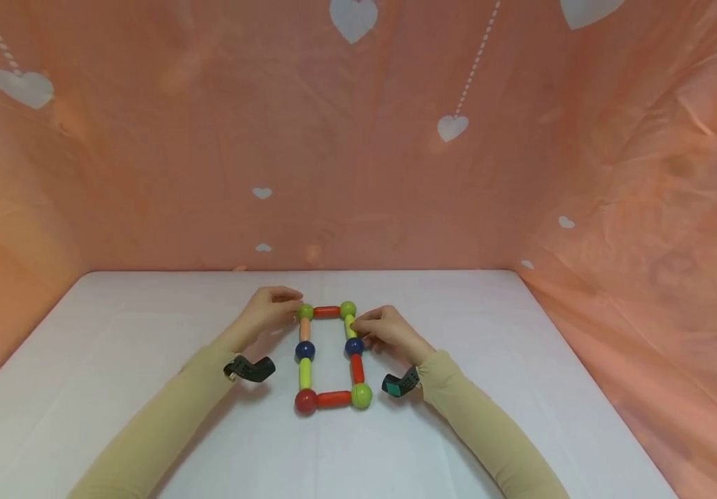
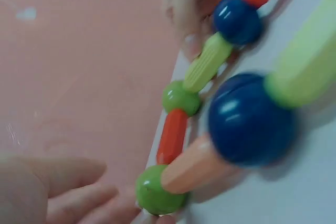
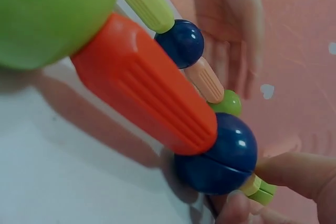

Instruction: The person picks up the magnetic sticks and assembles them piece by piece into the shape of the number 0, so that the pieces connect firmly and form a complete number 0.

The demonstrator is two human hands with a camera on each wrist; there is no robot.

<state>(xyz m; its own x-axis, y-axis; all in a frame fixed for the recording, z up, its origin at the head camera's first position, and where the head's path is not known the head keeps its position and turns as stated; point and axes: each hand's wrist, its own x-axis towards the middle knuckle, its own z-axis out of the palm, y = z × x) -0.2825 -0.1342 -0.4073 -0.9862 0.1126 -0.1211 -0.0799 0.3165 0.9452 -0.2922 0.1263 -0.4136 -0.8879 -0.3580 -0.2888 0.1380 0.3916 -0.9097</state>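
Observation:
A rectangular frame of coloured sticks and balls lies on the white table. My left hand (image 1: pixel 269 308) is at its far left corner, fingers fairly straight, fingertips against the green ball (image 2: pixel 157 190) there. The thumb stands away from that ball. On the far right side, my right hand (image 1: pixel 393 333) pinches the yellow-green stick (image 2: pixel 209 62) between thumb and fingers, just beyond a blue ball (image 3: pixel 223 153). Nearer along that side come a red stick (image 3: pixel 149 85) and a green ball (image 1: pixel 361 396). A peach stick (image 1: pixel 305 330) and a blue ball (image 1: pixel 305 350) form part of the left side.
At the frame's near end, a red ball (image 1: pixel 305 401) joins a red stick (image 1: pixel 334 399). The white table (image 1: pixel 177 305) extends around the frame. An orange cloth with pale hearts (image 1: pixel 352 19) hangs behind and beside it. Each wrist bears a dark camera mount (image 1: pixel 251 369).

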